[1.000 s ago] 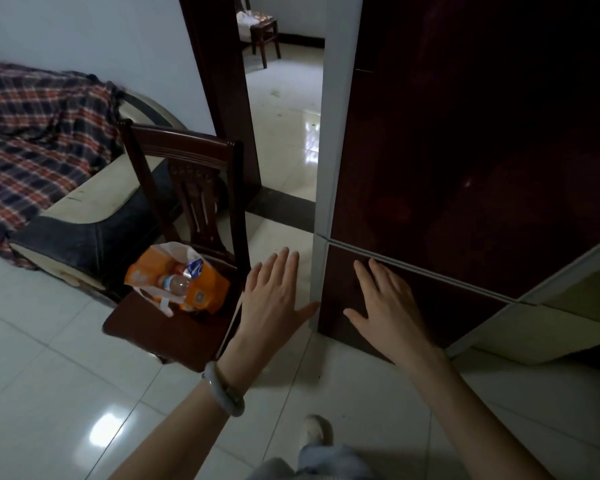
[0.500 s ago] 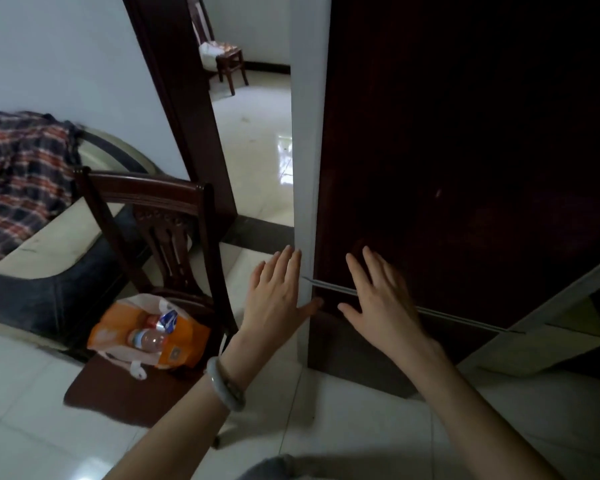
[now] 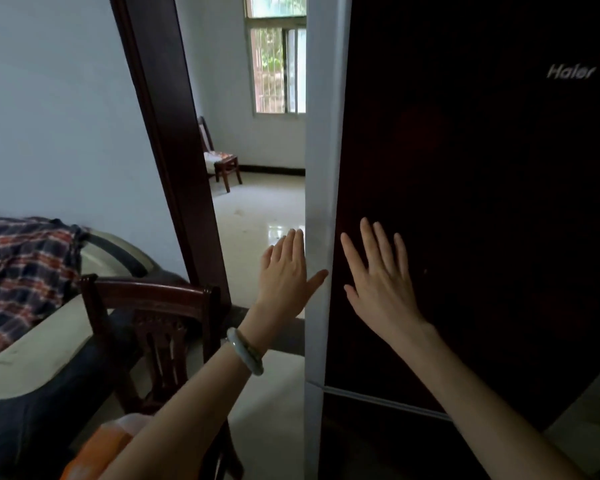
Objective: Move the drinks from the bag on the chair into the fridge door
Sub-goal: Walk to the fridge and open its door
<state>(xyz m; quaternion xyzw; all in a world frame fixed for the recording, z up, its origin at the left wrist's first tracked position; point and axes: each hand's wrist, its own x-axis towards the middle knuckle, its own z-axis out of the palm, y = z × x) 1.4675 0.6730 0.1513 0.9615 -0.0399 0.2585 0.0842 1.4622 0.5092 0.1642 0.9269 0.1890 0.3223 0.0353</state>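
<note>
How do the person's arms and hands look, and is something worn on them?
Both forearms are bare, with no sleeves in view and no gloves. The left hand has a smooth, rounded bangle around its wrist, pale whitish green with a darker greenish-brown part. The right hand and its wrist carry nothing: no ring, watch or band shows. The nails look short and unpainted.

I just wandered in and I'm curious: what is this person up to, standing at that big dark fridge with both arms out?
A person is reaching for the fridge door, which is shut. The left hand is at the door's pale side edge, fingers spread, and the right hand is flat before the dark front. Both hands are empty. The orange bag sits on the wooden chair at lower left, so no drinks have reached the door yet.
</note>
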